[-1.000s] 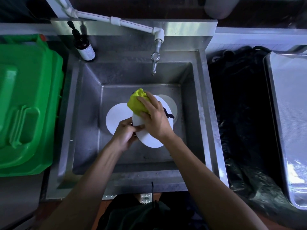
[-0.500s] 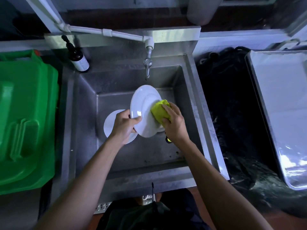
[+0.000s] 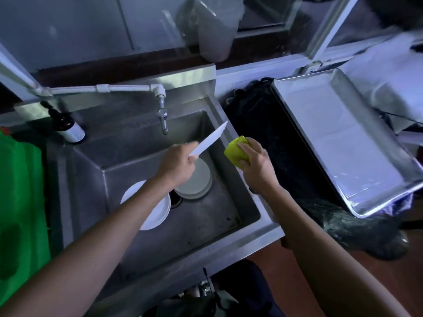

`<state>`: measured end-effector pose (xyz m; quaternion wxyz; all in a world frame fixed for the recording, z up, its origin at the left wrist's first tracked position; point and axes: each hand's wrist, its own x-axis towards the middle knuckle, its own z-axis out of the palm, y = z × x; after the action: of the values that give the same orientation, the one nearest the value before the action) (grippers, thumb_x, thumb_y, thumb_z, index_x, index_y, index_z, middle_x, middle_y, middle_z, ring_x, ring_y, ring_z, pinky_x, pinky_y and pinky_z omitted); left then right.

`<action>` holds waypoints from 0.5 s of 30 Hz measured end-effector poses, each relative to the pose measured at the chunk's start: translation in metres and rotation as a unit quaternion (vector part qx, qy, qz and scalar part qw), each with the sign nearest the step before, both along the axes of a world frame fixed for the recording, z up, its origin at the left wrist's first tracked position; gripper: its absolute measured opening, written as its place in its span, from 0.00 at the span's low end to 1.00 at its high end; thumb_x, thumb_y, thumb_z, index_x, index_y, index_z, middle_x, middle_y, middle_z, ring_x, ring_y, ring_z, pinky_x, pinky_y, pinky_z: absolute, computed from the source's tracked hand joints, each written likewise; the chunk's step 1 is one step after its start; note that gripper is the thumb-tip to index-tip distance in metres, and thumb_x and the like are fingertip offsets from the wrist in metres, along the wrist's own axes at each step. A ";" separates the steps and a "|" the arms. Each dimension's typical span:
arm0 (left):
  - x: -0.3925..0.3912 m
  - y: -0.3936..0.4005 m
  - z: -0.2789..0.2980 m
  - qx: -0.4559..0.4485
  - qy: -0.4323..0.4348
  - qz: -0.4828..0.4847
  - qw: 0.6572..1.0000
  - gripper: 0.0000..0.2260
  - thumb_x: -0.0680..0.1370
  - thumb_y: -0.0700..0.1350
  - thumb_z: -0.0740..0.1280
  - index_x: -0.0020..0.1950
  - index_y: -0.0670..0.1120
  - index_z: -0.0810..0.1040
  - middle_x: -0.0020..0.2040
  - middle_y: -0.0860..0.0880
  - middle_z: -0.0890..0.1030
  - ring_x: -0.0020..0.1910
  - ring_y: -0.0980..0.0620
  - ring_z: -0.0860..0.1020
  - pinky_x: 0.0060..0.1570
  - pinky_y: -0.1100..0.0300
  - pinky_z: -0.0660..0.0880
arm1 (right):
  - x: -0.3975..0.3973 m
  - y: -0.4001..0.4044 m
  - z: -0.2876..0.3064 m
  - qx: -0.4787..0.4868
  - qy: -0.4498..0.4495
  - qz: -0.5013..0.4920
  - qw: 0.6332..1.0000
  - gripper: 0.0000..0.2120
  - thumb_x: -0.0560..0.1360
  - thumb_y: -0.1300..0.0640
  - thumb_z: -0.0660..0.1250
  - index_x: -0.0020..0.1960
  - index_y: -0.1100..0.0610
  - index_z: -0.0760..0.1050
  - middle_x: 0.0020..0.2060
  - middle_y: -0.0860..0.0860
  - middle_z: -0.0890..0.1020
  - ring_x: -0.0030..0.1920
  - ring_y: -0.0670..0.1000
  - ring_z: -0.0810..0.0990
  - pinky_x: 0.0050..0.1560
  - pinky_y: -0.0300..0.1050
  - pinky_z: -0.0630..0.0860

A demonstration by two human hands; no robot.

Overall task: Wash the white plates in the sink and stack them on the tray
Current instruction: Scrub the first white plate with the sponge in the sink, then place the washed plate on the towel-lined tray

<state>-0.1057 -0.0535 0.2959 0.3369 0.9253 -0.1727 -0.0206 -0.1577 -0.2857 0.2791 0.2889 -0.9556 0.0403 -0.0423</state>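
Observation:
My left hand grips a white plate by its lower rim, holding it on edge above the steel sink, tilted up toward the right wall. My right hand is closed around a yellow-green sponge over the sink's right rim, a short gap from the plate. On the sink floor lie two small stacks of white plates: one at the left under my forearm, one near the drain. The steel tray sits to the right with nothing in it.
A tap on a white pipe hangs over the sink's back. A brown pump bottle stands at the back left corner. A green bin is at the left. Black plastic fills the gap between sink and tray.
The plate left the sponge and rose, turning on edge toward the right. My right hand with the sponge moved off it to the sink's right rim. The view swung toward the tray.

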 end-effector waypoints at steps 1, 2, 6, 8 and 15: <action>0.003 -0.009 0.004 0.023 -0.020 -0.019 0.999 0.13 0.76 0.36 0.66 0.38 0.45 0.64 0.27 0.46 0.66 0.30 0.36 0.68 0.29 0.50 0.64 | -0.002 -0.009 0.003 -0.008 -0.003 -0.004 1.000 0.27 0.71 0.71 0.66 0.69 0.61 0.74 0.73 0.58 0.69 0.61 0.66 0.74 0.62 0.58 0.73; 0.006 -0.019 0.009 0.057 -0.039 -0.032 0.997 0.08 0.76 0.35 0.67 0.40 0.43 0.70 0.28 0.42 0.70 0.32 0.33 0.72 0.30 0.49 0.67 | -0.003 -0.019 0.005 -0.015 -0.005 -0.011 1.000 0.27 0.71 0.71 0.66 0.69 0.60 0.74 0.73 0.57 0.68 0.61 0.66 0.74 0.62 0.59 0.73; 0.023 -0.066 0.022 0.121 -0.111 -0.090 0.982 0.14 0.75 0.33 0.67 0.57 0.46 0.83 0.38 0.37 0.83 0.36 0.34 0.81 0.33 0.50 0.74 | -0.006 -0.064 0.011 -0.030 -0.020 -0.045 0.998 0.27 0.72 0.70 0.66 0.70 0.57 0.73 0.74 0.57 0.68 0.62 0.66 0.73 0.62 0.57 0.73; 0.036 -0.096 0.024 0.132 -0.106 -0.107 0.980 0.21 0.75 0.32 0.64 0.64 0.50 0.81 0.45 0.39 0.85 0.42 0.34 0.81 0.37 0.49 0.76 | -0.004 -0.092 0.013 -0.031 -0.026 -0.059 0.997 0.28 0.72 0.71 0.65 0.70 0.57 0.73 0.74 0.58 0.68 0.63 0.66 0.72 0.62 0.56 0.72; 0.085 -0.226 0.024 0.148 -0.158 -0.168 0.962 0.28 0.72 0.31 0.60 0.67 0.54 0.79 0.56 0.46 0.85 0.52 0.39 0.83 0.45 0.45 0.80 | 0.015 -0.213 0.018 -0.012 -0.032 -0.130 0.991 0.28 0.69 0.72 0.65 0.68 0.58 0.76 0.72 0.59 0.69 0.62 0.65 0.74 0.64 0.51 0.69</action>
<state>-0.0207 -0.2798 0.3199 0.1564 0.9141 -0.3714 0.0444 -0.1426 -0.4988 0.2967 0.2702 -0.9439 0.1539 -0.1108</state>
